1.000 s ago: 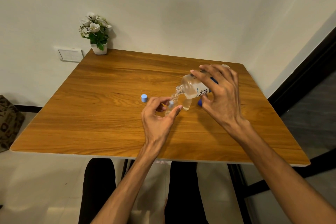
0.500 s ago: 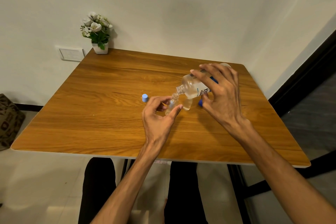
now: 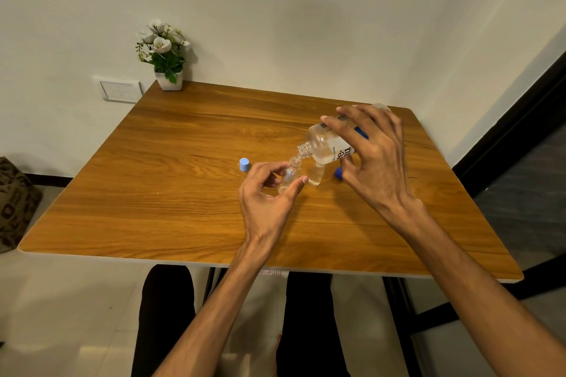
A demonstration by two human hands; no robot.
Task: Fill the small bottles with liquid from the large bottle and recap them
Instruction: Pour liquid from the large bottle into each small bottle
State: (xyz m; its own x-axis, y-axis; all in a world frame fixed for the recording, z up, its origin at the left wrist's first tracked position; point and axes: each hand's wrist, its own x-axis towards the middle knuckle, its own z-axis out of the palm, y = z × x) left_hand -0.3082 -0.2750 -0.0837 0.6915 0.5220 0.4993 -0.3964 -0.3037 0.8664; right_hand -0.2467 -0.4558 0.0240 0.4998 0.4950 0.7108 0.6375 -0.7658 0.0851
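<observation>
Small clear bottle (image 3: 289,176), uncapped, stands upright on the wooden table (image 3: 171,193) a little right of its middle, held between the thumb and curled fingers of the left hand (image 3: 266,197). Its open neck sits just under the mouth of the large bottle (image 3: 326,145), which the right hand (image 3: 372,162) grips around its body, fingers curled over the top and thumb below, tipping it so its mouth points down and to the left. The large bottle is clear, holds liquid, and carries dark lettering on its label. Whether the two mouths touch cannot be told. A second small bottle (image 3: 316,174) stands just to the right of the first, under the large one. To the left of the held bottle, a light blue cap (image 3: 244,165) rests on the table. A dark blue cap (image 3: 338,173) peeks out by the right thumb. At the far left corner stands a potted white flower (image 3: 164,55); a wall switch plate (image 3: 119,90) is beside it.
</observation>
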